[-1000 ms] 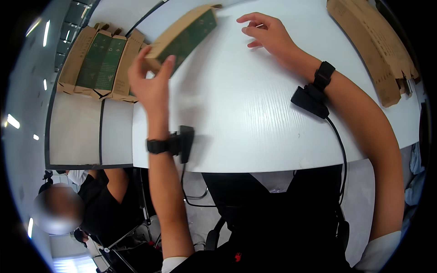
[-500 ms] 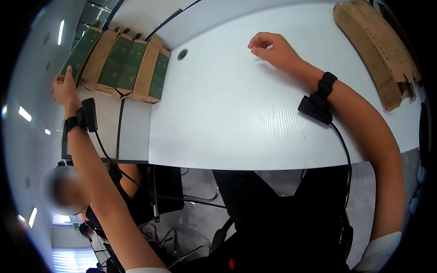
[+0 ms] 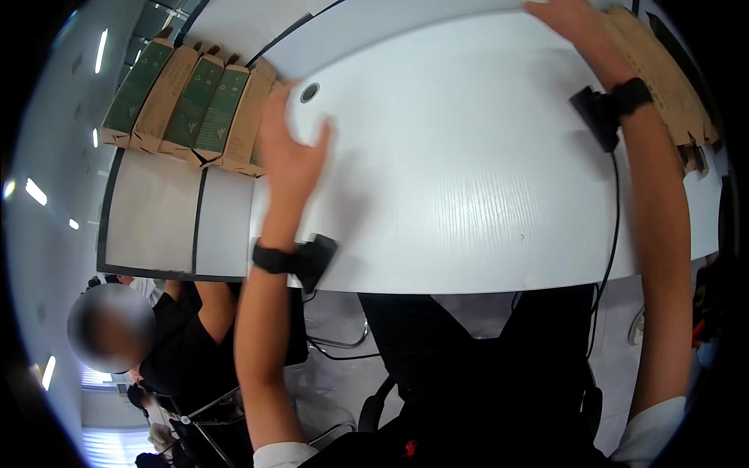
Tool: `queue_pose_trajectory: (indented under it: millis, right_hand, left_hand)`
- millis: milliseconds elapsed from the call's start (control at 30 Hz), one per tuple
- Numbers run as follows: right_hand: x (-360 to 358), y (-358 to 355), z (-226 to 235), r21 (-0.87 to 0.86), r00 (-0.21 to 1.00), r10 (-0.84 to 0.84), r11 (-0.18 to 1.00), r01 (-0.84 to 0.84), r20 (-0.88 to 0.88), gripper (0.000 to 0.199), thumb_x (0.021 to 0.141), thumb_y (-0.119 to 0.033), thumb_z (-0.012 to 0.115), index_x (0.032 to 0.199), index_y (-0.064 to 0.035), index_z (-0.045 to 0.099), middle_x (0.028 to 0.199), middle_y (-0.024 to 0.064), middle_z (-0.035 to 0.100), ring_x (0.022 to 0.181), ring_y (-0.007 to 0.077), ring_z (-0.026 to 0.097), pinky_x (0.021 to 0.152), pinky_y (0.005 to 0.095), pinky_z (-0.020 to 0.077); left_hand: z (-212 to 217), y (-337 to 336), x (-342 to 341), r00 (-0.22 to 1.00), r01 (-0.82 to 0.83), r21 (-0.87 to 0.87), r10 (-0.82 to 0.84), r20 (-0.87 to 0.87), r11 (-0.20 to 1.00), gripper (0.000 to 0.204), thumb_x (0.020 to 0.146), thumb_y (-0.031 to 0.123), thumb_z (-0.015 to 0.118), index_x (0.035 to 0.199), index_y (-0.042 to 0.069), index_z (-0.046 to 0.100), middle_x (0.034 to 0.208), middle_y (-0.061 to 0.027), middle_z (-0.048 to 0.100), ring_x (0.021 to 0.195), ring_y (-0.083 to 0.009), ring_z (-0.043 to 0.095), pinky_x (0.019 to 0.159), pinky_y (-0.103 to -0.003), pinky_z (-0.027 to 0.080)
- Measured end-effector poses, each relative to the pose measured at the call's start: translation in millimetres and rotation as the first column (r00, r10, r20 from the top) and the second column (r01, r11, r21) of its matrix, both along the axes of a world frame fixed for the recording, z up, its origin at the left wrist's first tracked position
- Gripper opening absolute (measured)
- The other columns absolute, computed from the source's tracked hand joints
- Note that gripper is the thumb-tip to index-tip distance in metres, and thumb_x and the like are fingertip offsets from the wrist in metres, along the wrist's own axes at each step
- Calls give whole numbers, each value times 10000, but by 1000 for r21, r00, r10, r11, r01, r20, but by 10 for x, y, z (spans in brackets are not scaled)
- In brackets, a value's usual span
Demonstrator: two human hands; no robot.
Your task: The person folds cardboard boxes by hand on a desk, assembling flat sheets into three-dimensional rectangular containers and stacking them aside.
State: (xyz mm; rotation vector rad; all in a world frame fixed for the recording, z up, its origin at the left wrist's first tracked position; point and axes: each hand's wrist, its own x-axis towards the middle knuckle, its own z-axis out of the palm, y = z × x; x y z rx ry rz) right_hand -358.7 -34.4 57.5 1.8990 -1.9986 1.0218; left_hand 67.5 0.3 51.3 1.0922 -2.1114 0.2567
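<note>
My left hand (image 3: 292, 152), smeared by motion, is over the left part of the white desk. Its thumb and fingers are spread, with nothing between them. Just beyond it stands a row of green and brown cardboard boxes (image 3: 181, 105), whose right end the hand partly covers. At the far right my right hand (image 3: 568, 17) reaches to the picture's upper edge, which cuts off part of it. What shows of its fingers is stretched out. It is nearest to a stack of flattened brown cardboard boxes (image 3: 663, 78), partly behind my right forearm.
The white desk (image 3: 437, 179) has a round cable hole (image 3: 310, 93) near its back left. A low partition (image 3: 312, 35) runs along the back. Cables hang from the black devices strapped to my wrists. A co-worker (image 3: 183, 327) sits at the lower left.
My left hand has come off the leftmost box and swung right over the desk, opening. My right hand has moved away and to the right, from mid-desk to beside the flattened cardboard.
</note>
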Motion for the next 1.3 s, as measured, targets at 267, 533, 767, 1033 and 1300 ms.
queue_pose_trajectory:
  millis: [267, 533, 767, 1033, 1300]
  right_hand:
    - [-1165, -250, -443, 601, 904, 18, 753, 268, -427, 494, 1019, -449, 493, 1258, -49, 657, 1312, 211, 641, 1150, 362, 636, 986, 447, 525]
    - [651, 35, -315, 334, 515, 543, 402, -853, 663, 799, 894, -554, 711, 1480, -65, 475, 1409, 215, 553, 1205, 287, 611, 933, 373, 539]
    - [1626, 654, -296, 647, 531, 763, 200, -736, 368, 748, 659, -420, 886, 1200, 15, 608, 1069, 197, 718, 948, 342, 709, 854, 389, 559]
    - [1278, 671, 85, 889, 616, 783, 218, -403, 87, 692, 585, -376, 904, 1102, 37, 701, 980, 187, 746, 841, 310, 736, 760, 393, 571]
    - [924, 932, 926, -335, 88, 803, 342, -878, 589, 607, 838, -341, 789, 1267, 45, 603, 1154, 175, 653, 1047, 288, 649, 911, 362, 531]
  left_hand:
    - [-975, 54, -1131, 993, -119, 313, 118, 22, 942, 647, 873, 282, 709, 1434, 46, 491, 1360, -256, 539, 1257, -439, 498, 1071, -495, 386]
    - [-754, 145, -1324, 831, 262, 621, 154, -534, 739, 618, 1070, 434, 508, 1495, -3, 407, 1357, -190, 580, 1194, -260, 592, 1011, -351, 460]
    - [-593, 197, -1206, 408, 497, 517, 337, -848, 698, 415, 1046, 354, 551, 1315, 38, 548, 1227, -131, 588, 1071, -239, 596, 895, -373, 522]
    - [-545, 355, -744, 545, 422, 576, 312, -778, 700, 399, 1033, 268, 572, 1356, 42, 511, 1252, -120, 597, 1096, -239, 620, 927, -382, 514]
    - [-595, 445, -768, 343, 775, 272, -17, -939, 571, 891, 948, 546, 662, 1575, 85, 227, 1510, -186, 441, 1337, -294, 518, 1026, -417, 490]
